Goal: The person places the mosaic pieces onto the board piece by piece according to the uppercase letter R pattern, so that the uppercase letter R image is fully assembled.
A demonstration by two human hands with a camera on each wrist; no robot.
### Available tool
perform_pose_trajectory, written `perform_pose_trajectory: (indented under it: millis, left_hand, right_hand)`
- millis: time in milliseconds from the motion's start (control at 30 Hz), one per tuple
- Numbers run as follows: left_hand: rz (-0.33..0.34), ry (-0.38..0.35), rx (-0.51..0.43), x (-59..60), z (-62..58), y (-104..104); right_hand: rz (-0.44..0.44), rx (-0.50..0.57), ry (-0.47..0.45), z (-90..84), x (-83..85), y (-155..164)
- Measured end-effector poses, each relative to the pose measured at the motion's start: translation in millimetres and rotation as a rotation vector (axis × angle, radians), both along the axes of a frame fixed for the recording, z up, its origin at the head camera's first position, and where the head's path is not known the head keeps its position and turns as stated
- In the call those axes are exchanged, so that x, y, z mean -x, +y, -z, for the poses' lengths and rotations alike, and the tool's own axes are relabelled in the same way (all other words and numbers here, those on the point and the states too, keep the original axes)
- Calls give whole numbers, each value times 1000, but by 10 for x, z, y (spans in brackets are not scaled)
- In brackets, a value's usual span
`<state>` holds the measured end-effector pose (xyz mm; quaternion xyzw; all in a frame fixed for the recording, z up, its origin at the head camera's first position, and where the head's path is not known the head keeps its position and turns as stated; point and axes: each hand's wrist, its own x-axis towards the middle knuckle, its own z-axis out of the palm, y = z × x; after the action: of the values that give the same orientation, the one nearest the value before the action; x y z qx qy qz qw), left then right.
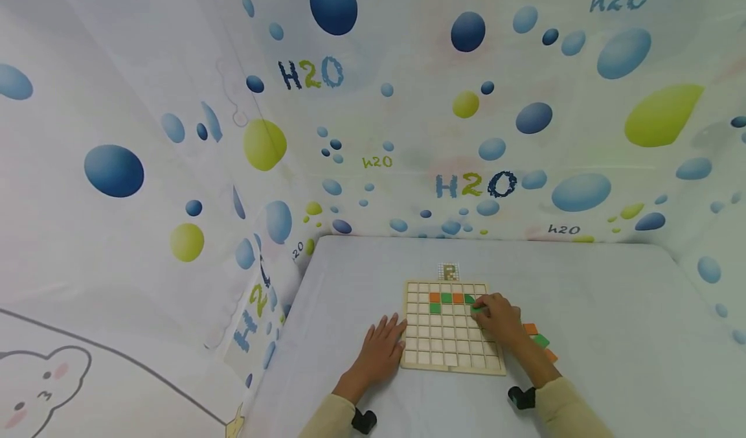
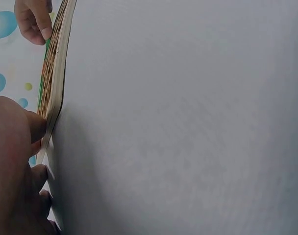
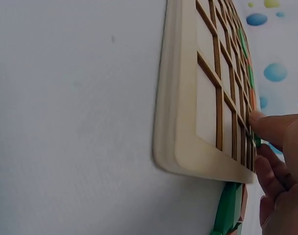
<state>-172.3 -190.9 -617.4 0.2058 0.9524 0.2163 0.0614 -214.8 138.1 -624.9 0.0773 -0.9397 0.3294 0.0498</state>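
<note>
A light wooden grid board (image 1: 449, 370) lies on the white tabletop. Its upper rows hold orange tiles (image 1: 435, 297) and green tiles (image 1: 435, 309), with a dark green piece (image 1: 469, 299) at the row's right end. My right hand (image 1: 498, 318) pinches a small green tile (image 1: 478, 309) between thumb and fingers over the board's right side; in the right wrist view the tile (image 3: 258, 141) is mostly hidden by the fingers. My left hand (image 1: 381, 350) lies along the board's left edge, fingers extended, thumb (image 2: 37, 126) touching the frame.
Loose orange and green tiles (image 1: 542, 341) lie right of the board, partly behind my right forearm. A small pattern card (image 1: 449, 271) sits just beyond the board's far edge. A curtain printed with blue drops (image 1: 492, 149) stands behind the table and on its left.
</note>
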Motion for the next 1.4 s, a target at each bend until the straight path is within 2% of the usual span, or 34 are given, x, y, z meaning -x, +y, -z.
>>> perform_pose_trajectory:
  millis: [233, 367, 667, 1000, 1200, 1400]
  left_hand:
    - [-2, -3, -6, 7, -2, -9]
    - [-4, -13, -25, 4, -5, -14]
    - [9, 3, -32, 5, -40, -10]
    - [6, 0, -27, -2, -44, -7]
    - [1, -11, -14, 13, -3, -7]
    - [0, -3, -10, 9, 16, -11]
  right_hand:
    - [7, -27, -11, -5, -17, -70]
    - [18, -30, 16, 18, 0, -88]
    - [8, -47, 2, -59, -28, -136]
    - [10, -37, -6, -74, -60, -134]
    - [22, 27, 5, -81, -112, -90]
    - [108, 65, -2, -78, -156, 134]
